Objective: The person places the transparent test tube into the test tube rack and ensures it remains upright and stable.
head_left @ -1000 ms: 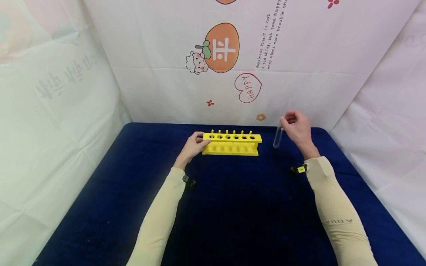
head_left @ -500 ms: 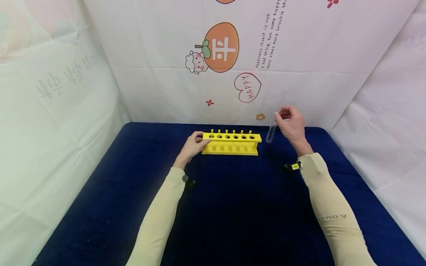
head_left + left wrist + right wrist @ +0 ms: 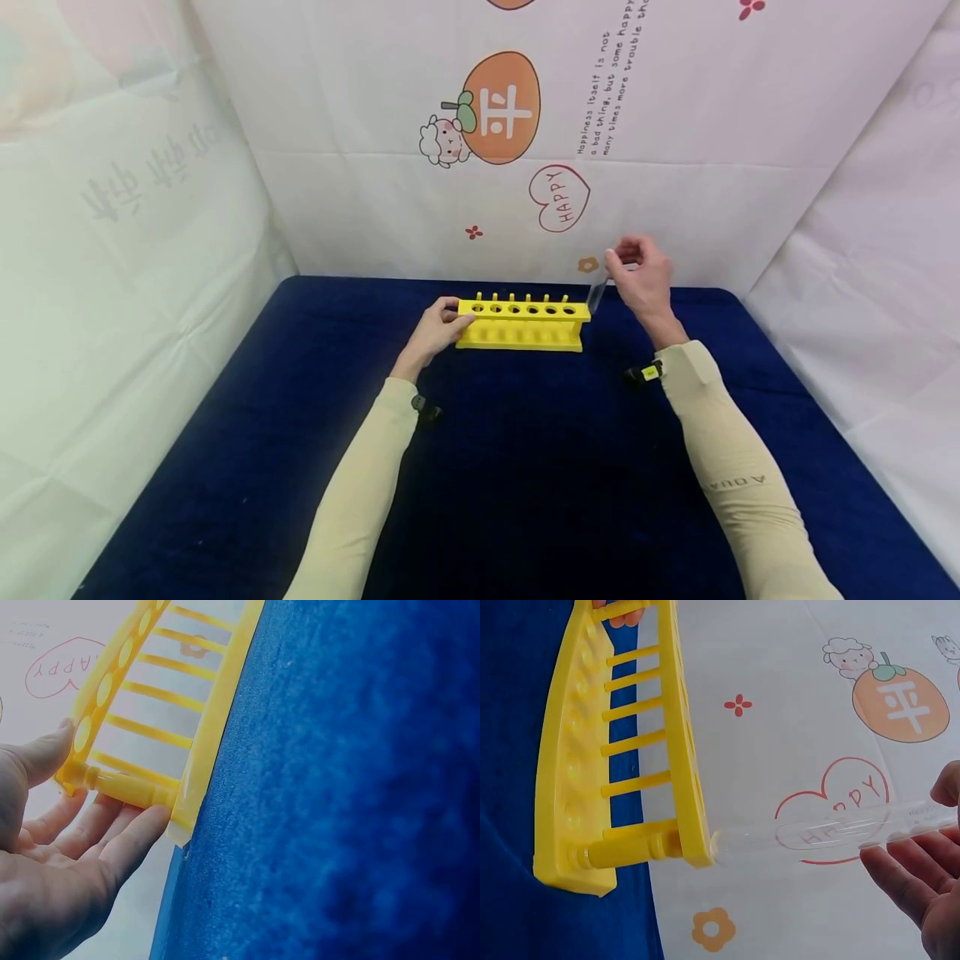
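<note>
A yellow test tube rack (image 3: 517,342) stands at the back of the table, with a row of holes in its top plate and several pegs behind. My left hand (image 3: 433,331) grips its left end; in the left wrist view the thumb lies against the top plate and fingers touch the end post. To the right, my right hand (image 3: 641,279) pinches a clear glass test tube (image 3: 597,295) near its upper part. The tube tilts, its rounded lower end beside the rack's right top corner; in the right wrist view that end (image 3: 724,846) appears close to the top plate.
Dark blue cloth (image 3: 525,467) covers the table. A white printed sheet (image 3: 360,217) hangs right behind the rack, and white sheets (image 3: 127,333) close off both sides. A small camera is strapped to each wrist.
My right hand has moved left and slightly up with the test tube, bringing its lower end from well right of the rack to the rack's right corner. My left hand and the rack stay put.
</note>
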`<act>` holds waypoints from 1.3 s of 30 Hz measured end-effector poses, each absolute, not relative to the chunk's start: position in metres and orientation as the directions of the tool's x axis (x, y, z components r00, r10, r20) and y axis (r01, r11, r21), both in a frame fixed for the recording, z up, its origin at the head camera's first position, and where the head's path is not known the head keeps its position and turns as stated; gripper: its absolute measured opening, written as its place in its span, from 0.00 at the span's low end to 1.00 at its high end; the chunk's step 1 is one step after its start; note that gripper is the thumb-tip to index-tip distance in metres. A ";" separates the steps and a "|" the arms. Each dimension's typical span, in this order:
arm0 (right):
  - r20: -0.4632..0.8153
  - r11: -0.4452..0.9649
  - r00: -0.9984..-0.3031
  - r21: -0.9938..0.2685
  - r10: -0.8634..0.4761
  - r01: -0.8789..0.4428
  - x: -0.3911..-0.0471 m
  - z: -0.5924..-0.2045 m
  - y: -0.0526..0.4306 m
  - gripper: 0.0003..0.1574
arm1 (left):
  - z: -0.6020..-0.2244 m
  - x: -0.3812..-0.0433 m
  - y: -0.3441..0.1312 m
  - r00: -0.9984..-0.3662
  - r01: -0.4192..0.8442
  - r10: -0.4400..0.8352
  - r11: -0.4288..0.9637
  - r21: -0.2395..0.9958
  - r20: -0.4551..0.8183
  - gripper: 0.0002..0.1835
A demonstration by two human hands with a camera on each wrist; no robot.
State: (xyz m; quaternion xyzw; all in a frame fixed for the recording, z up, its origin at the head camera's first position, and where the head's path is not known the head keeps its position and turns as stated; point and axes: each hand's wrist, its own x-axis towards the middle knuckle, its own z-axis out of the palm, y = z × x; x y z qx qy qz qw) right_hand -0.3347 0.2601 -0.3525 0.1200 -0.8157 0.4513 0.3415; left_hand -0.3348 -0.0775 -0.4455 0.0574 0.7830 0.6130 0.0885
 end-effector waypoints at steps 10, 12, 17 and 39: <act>0.690 0.564 -0.718 -0.628 0.087 -0.536 -0.341 -0.351 0.245 0.17 | -0.445 -0.335 -0.079 -0.976 -0.019 0.209 0.211 0.977 -0.064 0.32; 0.693 0.560 -0.716 -0.629 0.088 -0.539 -0.342 -0.352 0.242 0.17 | -0.445 -0.335 -0.079 -0.976 -0.020 0.209 0.215 0.976 -0.066 0.32; 0.698 0.567 -0.710 -0.623 0.092 -0.539 -0.345 -0.351 0.235 0.15 | -0.445 -0.335 -0.079 -0.977 -0.020 0.204 0.210 0.977 -0.064 0.31; 0.673 0.576 -0.739 -0.618 0.034 -0.536 -0.343 -0.381 0.232 0.17 | -0.443 -0.333 -0.078 -0.973 -0.041 0.216 0.191 0.981 -0.082 0.30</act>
